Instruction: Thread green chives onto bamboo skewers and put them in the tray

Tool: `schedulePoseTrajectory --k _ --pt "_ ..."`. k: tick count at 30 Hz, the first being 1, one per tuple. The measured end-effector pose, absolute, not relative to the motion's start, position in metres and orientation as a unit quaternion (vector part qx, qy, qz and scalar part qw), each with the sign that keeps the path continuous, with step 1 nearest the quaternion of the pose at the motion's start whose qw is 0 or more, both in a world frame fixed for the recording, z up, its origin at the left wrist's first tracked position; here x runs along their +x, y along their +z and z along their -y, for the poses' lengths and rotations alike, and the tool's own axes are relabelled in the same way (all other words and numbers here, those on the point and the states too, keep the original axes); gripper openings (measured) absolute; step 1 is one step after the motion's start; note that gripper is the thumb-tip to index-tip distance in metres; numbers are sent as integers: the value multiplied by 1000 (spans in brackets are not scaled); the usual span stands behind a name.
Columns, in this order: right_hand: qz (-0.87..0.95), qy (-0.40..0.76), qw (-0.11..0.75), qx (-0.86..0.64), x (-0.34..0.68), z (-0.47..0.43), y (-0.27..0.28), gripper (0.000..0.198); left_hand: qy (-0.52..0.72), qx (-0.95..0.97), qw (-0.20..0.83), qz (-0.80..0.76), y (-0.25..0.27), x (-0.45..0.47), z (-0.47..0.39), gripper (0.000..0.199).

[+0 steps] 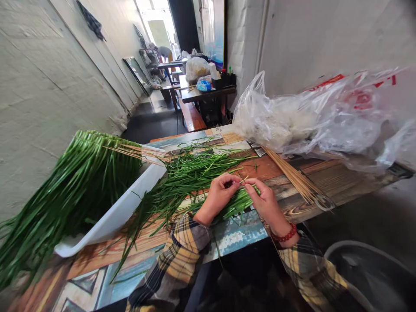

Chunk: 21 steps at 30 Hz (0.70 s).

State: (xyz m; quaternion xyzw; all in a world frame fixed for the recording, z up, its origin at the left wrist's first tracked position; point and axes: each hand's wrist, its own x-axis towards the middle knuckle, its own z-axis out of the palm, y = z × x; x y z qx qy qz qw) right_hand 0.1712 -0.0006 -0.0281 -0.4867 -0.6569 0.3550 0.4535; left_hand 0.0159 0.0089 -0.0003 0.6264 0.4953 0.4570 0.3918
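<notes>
My left hand and my right hand meet above the table, thumbs and fingertips pinched together. Between them shows the pale green end of a chive stalk; the rest of it is hidden by my fingers. Below and beside my hands lies a small bunch of chives. A larger loose heap of long green chives spreads to the left of my left hand. To the right of my right hand lies a bundle of bamboo skewers.
At left, a white tray bears a thick row of chives, with several thin skewers across its far end. Clear plastic bags stand at the back right. A grey bin is at lower right; another table stands beyond.
</notes>
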Motion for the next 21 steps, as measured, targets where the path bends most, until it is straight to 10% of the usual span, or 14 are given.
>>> schedulePoseTrajectory --k 21 --pt "651 384 473 -453 171 0 -27 28 491 567 478 -457 1 11 -12 16"
